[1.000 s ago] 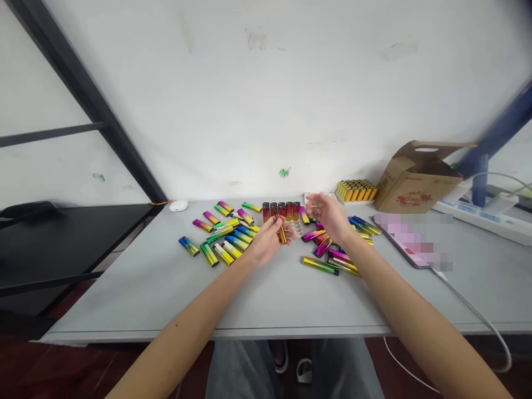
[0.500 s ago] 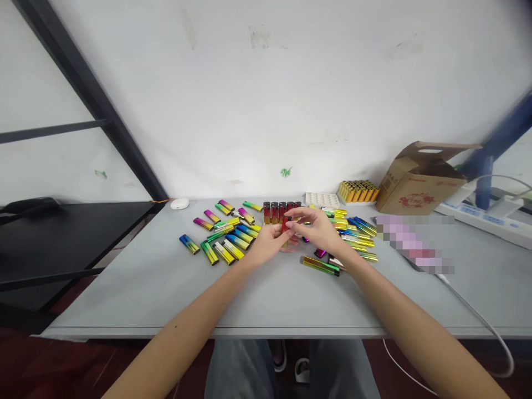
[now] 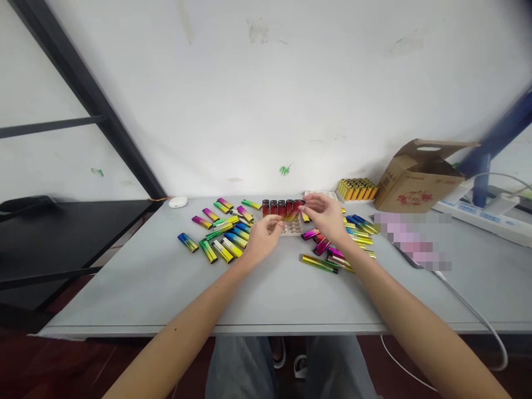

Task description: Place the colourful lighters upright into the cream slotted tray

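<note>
Several red and black lighters [image 3: 281,208] stand upright in rows at the back of a white holed tray [image 3: 291,228]. My right hand [image 3: 322,213] has its thumb and forefinger closed on a red-gold lighter [image 3: 295,212], tilted at the right end of the rows. At the tray's front left is my left hand [image 3: 265,235], its fingers curled together; whether anything is between them is too small to tell. Loose lighters with blue, green, purple and gold casings [image 3: 224,251] lie left of the tray, and more [image 3: 320,262] lie to its right.
On the grey table [image 3: 266,299], a tray of upright gold lighters [image 3: 357,189] and an open cardboard box [image 3: 419,183] stand at the back right. A phone [image 3: 409,241] with a white cable and a power strip [image 3: 486,221] are farther right. A white case [image 3: 178,202] sits back left.
My hands have moved apart. The red lighter held between them is now in my right hand, over by the standing rows. More of the holed tray shows.
</note>
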Available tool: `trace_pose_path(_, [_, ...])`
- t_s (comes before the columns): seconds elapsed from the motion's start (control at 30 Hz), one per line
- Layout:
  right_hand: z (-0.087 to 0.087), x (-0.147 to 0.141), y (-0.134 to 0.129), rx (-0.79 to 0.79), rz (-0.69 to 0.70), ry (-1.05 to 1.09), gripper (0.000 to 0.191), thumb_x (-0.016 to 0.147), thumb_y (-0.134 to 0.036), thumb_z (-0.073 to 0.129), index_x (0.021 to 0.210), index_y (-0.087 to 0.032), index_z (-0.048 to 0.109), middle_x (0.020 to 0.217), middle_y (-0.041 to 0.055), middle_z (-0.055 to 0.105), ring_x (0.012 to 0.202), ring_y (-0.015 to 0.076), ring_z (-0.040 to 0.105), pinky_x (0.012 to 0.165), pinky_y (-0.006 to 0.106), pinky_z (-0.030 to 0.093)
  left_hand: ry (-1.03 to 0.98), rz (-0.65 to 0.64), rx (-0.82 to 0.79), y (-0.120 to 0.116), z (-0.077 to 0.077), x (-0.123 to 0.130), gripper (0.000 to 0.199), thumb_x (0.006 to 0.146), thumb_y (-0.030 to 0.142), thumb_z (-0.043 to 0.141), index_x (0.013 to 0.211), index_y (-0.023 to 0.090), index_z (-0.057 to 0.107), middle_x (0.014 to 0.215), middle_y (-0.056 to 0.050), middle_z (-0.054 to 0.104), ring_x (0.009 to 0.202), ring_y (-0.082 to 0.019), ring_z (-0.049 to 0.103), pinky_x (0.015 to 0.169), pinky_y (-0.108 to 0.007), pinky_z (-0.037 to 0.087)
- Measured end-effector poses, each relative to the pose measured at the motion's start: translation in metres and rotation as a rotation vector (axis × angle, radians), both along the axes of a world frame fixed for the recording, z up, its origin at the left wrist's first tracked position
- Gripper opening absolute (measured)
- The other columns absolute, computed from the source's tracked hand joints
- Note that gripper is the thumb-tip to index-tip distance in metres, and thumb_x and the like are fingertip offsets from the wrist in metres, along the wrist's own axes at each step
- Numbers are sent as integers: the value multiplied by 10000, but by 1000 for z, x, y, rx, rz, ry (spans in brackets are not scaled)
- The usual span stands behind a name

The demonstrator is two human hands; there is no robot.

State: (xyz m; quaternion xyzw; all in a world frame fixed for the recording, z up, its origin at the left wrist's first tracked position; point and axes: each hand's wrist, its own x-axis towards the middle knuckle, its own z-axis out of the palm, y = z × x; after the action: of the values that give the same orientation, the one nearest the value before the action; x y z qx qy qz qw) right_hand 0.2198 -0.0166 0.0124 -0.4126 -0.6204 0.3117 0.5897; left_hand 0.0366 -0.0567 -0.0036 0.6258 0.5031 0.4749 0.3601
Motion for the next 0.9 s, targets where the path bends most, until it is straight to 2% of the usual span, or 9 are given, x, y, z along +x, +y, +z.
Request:
trace_pose_path(0.07, [-6, -2, 1, 54, -30, -104, 212, 727, -320, 722, 881, -190, 655, 822, 48, 723, 816, 219, 707, 826, 404, 579, 46, 9, 51, 0, -1, -1, 191, 851, 243, 557, 999, 149, 634, 872, -79, 734, 825, -187, 709, 781, -312, 561])
trace_pose_path(0.13, [-11, -5, 0, 96, -51, -173, 162, 760, -301, 684, 877, -194, 652, 844, 49, 728, 812, 218, 712, 821, 407, 579, 77, 12, 78, -1, -2, -1, 187, 855, 243, 534, 984, 154, 636, 837, -73, 734, 824, -186, 708, 757, -296, 555])
trace_pose_path(0.3, [-17, -8, 2, 125, -21, -181, 137, 777, -279, 656, 887, -201, 642, 936, 56, 742, 870, 218, 722, 861, 392, 575, 151, 19, 133, -2, -2, -2, 186, 863, 280, 511, 936, 169, 640, 796, -45, 732, 718, -163, 693, 665, -263, 531])
trace_pose_path(0.6, [-19, -4, 4, 210, -112, -371, 145, 807, -303, 652, 913, -221, 707, 832, 38, 746, 791, 230, 715, 788, 392, 575, 200, 28, 191, -2, -2, -2, 173, 870, 267, 491, 868, 187, 644, 760, -4, 718, 631, -125, 655, 616, -227, 495])
trace_pose_path(0.67, [-18, -4, 5, 284, -131, -438, 160, 841, -290, 616, 946, -221, 715, 919, 59, 736, 865, 234, 699, 831, 404, 562, 202, 25, 206, -2, -3, -3, 176, 878, 269, 485, 871, 189, 642, 760, -1, 714, 629, -122, 652, 608, -224, 491])
trace_pose_path(0.77, [-19, -3, 5, 424, -189, -596, 222, 881, -277, 560, 1033, -229, 715, 1199, 105, 639, 1141, 273, 587, 972, 462, 492, 256, 27, 241, -2, -5, -4, 175, 886, 265, 480, 880, 196, 641, 771, 2, 710, 623, -122, 638, 605, -232, 485])
trace_pose_path(0.83, [-21, -3, 5, 464, -204, -705, 281, 892, -276, 537, 1127, -237, 686, 1319, 117, 548, 1261, 296, 484, 1035, 500, 436, 345, 35, 297, -2, -6, -4, 168, 886, 251, 481, 884, 203, 642, 789, -3, 707, 661, -136, 631, 621, -248, 480])
trace_pose_path(0.9, [-24, -3, 3, 463, -187, -777, 341, 900, -271, 514, 1216, -237, 637, 1366, 124, 497, 1300, 298, 435, 1064, 511, 406, 438, 39, 362, -3, -8, -5, 165, 887, 235, 480, 896, 208, 643, 827, -19, 703, 744, -160, 627, 644, -264, 476])
